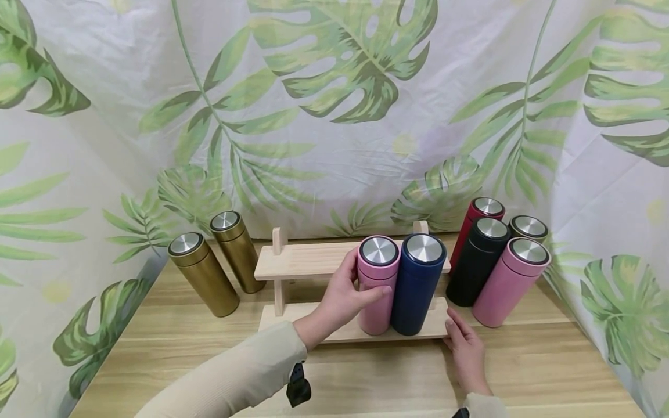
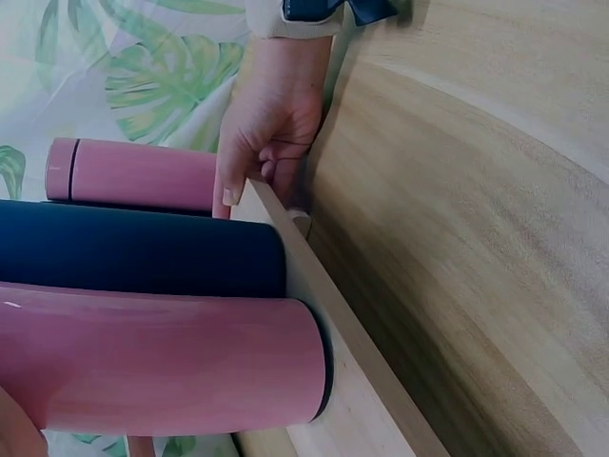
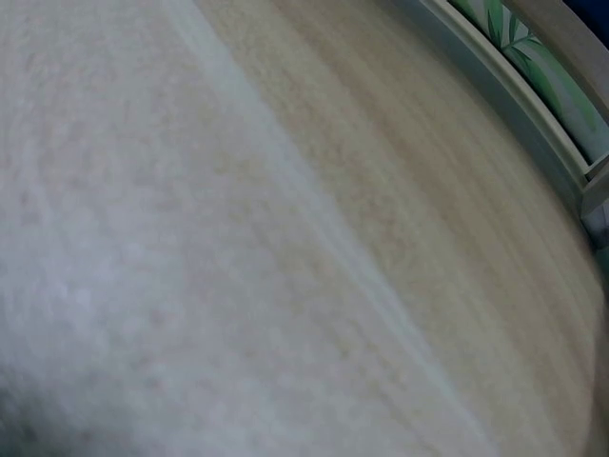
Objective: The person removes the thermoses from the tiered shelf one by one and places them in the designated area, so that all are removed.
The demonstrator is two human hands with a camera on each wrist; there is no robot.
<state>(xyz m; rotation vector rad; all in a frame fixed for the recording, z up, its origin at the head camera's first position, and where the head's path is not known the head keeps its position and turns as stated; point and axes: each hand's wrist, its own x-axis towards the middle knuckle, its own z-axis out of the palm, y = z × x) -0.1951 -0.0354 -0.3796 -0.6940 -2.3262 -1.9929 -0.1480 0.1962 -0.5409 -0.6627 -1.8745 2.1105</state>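
Note:
A two-tier wooden shelf [image 1: 308,258] stands on the table. On its lower board, a pink thermos flask [image 1: 374,316] and a navy blue thermos flask [image 1: 418,290] stand upright side by side. My left hand [image 1: 340,299] holds the pink flask near its top, thumb across the front. Only a bit of that hand enters the left wrist view, beside the pink flask [image 2: 190,367]. My right hand [image 1: 465,348] grips the right end of the lower board; in the left wrist view this hand [image 2: 271,119] has its thumb above and fingers curled below the board.
Two gold flasks [image 1: 206,278] stand left of the shelf. To its right are a black flask [image 1: 478,267], another pink flask [image 1: 509,287], a red flask [image 1: 465,232] and a partly hidden one [image 1: 528,226]. Leaf-patterned cloth hangs behind. The right wrist view shows mostly blurred table [image 3: 285,238].

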